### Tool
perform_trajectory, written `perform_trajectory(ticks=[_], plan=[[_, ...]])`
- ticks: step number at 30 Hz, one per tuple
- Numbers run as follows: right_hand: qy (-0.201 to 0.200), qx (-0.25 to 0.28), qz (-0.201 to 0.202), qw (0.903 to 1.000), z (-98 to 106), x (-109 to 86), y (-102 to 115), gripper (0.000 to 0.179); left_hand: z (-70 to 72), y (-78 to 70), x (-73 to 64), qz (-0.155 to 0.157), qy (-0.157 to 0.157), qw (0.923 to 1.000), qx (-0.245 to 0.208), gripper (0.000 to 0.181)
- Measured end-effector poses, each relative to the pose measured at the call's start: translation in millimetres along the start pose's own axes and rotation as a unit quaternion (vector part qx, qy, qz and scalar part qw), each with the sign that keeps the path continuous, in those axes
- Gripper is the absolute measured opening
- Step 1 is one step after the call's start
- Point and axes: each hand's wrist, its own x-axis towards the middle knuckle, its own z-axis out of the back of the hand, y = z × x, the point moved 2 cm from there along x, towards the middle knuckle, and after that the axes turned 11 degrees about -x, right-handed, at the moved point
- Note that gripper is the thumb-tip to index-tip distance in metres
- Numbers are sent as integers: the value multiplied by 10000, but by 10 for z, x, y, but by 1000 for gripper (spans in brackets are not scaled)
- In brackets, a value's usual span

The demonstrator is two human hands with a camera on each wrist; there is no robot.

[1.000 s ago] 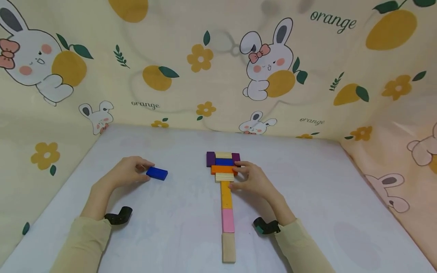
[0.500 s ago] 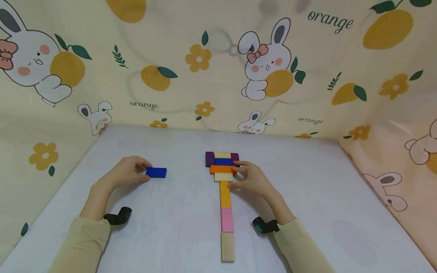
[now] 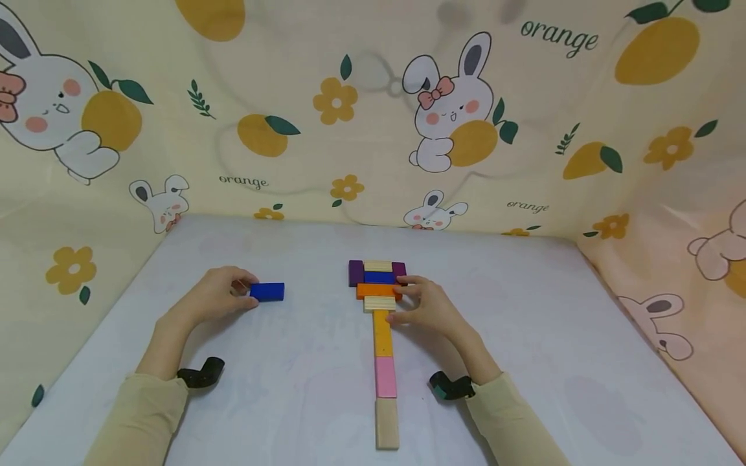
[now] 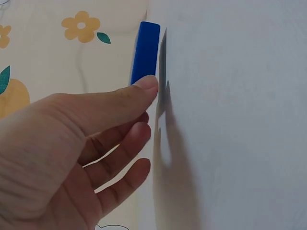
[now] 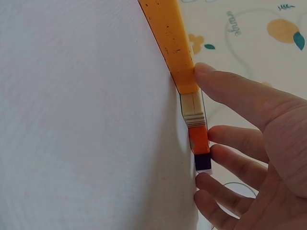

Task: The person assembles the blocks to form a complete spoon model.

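In the head view my left hand [image 3: 212, 294] pinches one end of a blue block [image 3: 268, 292] between thumb and fingertips. The left wrist view shows that blue block [image 4: 146, 51] a little off the white surface, its shadow beside it. My right hand [image 3: 428, 306] rests against the right side of a row of blocks. Its thumb touches the yellow block [image 5: 175, 48], and its fingertips lie beside the orange block [image 5: 198, 138] and the purple block [image 5: 203, 162]. The ridged wooden block [image 3: 379, 303] sits between the yellow and orange ones.
Below the yellow block, a pink block [image 3: 385, 377] and a plain wooden block [image 3: 387, 424] continue the row toward me. Its far end has purple blocks [image 3: 355, 273] flanking a flat blue block [image 3: 379, 277] and another ridged block [image 3: 377, 266]. Printed cloth walls [image 3: 361, 149] border the white table [image 3: 309, 401].
The blue block in my left hand has turned from a slant to nearly level and risen slightly in view. My right hand stays at the row. The view has shifted slightly.
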Motion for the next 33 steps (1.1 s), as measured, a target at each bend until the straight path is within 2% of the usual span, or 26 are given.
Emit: perform_trajectory(ticks=[5, 13, 18, 22, 27, 30, 33], plan=[[26, 10, -8, 10000, -15, 8, -10, 64, -8, -51, 8, -198, -261, 9994, -122, 38], [8, -54, 28, 10000, -20, 6, -7, 65, -88, -229, 36, -709, -694, 9948, -225, 34], [-11, -5, 53, 10000, -17, 2, -11, 65, -147, -371, 55, -774, -994, 9918, -220, 33], [8, -31, 55, 10000, -6, -1, -15, 65, -233, -548, 93, -887, -1206, 9879, -395, 33], [-47, -148, 46, 9999, 15, -2, -10, 63, -358, -754, 230, -1144, -1253, 9830, -701, 34], [-54, -115, 32, 9999, 15, 2, -12, 62, -420, -802, 356, -1228, -1200, 9815, -851, 35], [-8, -47, 39, 10000, 5, 7, -12, 63, -470, -819, 492, -1182, -1136, 9820, -934, 35]])
